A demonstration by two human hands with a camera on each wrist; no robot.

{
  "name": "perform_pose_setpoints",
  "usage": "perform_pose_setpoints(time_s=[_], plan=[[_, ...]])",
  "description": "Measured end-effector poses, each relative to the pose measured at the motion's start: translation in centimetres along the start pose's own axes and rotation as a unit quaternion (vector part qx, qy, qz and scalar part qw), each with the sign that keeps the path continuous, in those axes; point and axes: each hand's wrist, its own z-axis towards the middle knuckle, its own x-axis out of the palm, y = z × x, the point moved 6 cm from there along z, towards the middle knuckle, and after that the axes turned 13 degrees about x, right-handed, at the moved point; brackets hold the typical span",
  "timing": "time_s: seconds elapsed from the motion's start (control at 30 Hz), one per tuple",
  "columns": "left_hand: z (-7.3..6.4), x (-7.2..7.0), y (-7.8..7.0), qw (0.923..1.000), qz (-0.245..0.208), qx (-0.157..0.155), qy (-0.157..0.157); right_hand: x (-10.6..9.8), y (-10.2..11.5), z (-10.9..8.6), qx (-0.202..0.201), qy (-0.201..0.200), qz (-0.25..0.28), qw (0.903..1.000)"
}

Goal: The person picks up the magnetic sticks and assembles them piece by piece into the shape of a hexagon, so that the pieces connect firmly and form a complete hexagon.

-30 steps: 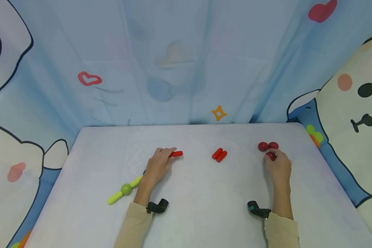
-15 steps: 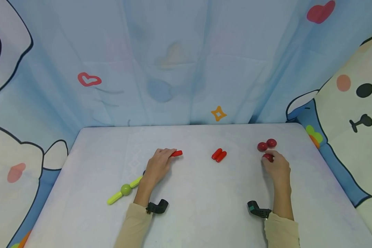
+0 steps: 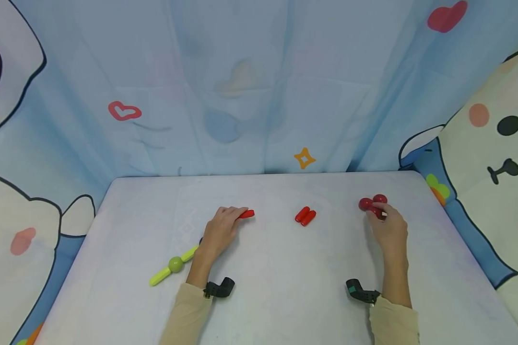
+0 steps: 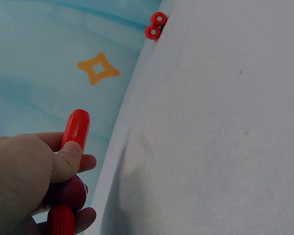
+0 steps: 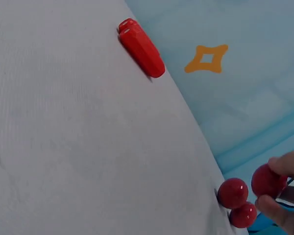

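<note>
My left hand (image 3: 221,231) holds a red rod (image 4: 77,128) between thumb and fingers. In the left wrist view a dark red ball (image 4: 68,193) and a second red rod (image 4: 61,221) also sit in its grasp, in line with the first; whether they are joined is hidden. On the right, my right hand (image 3: 389,229) pinches a red ball (image 5: 267,181) between thumb and fingertips. Two more red balls lie close by, a nearer one (image 5: 232,193) and another (image 5: 243,215).
Two short red rods (image 3: 305,216) lie side by side mid-table. Beside my left forearm is a lime-green piece, with a round green ball (image 3: 175,264) between two rods; its far end is hidden. A blue curtain (image 3: 241,120) hangs behind the white table (image 3: 285,287).
The red ball in my right hand has turned between the fingers, and that hand has shifted slightly right. My left hand has stayed almost still.
</note>
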Motion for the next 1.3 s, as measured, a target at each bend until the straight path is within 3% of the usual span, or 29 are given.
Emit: perform_pose_setpoints(time_s=[0.1, 0.23, 0.4, 0.53, 0.63, 1.03, 1.3], plan=[[0.1, 0.0, 0.0, 1.0, 0.004, 0.002, 0.0, 1.1, -0.4, 1.0, -0.012, -0.003, 0.024, 0.9997], [0.1, -0.1, 0.0, 0.9999, 0.008, 0.003, 0.008, 3.3, 2.1, -0.8, -0.047, 0.039, 0.093, 0.9937], [0.1, 0.0, -0.1, 0.9996, 0.019, 0.002, 0.022, 7.3, 6.6, -5.9, -0.087, 0.167, 0.169, 0.9674], [0.2, 0.1, -0.2, 0.9993, 0.019, -0.003, 0.032, 11.3, 7.9, -8.1, -0.079, 0.252, 0.182, 0.9471], [0.4, 0.3, -0.3, 0.9991, 0.015, -0.005, 0.039, 13.4, 8.1, -9.0, -0.063, 0.292, 0.189, 0.9356], [0.4, 0.1, -0.8, 0.9984, 0.009, 0.001, 0.055, 15.9, 7.9, -10.3, -0.015, 0.323, 0.21, 0.9226], [0.2, 0.3, -0.9, 0.9981, 0.001, 0.005, 0.062, 16.2, 7.8, -10.2, -0.009, 0.312, 0.193, 0.9302]])
